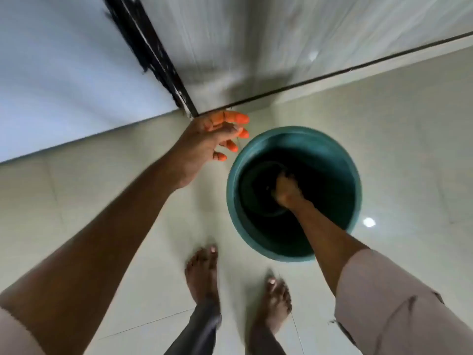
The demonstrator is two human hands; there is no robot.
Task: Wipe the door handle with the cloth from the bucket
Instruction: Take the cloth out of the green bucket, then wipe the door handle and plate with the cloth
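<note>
Teal plastic bucket (294,193) is standing on the floor; right hand (288,189) is reaching deep inside, curled, cloth not discernible in the dark. Left hand (212,139) is hovering empty, fingers spread, beside the rim. Door handle is out of view; wiping is not yet begun.

One head-worn camera looks steeply down at the tiled floor (396,139), close above.
</note>
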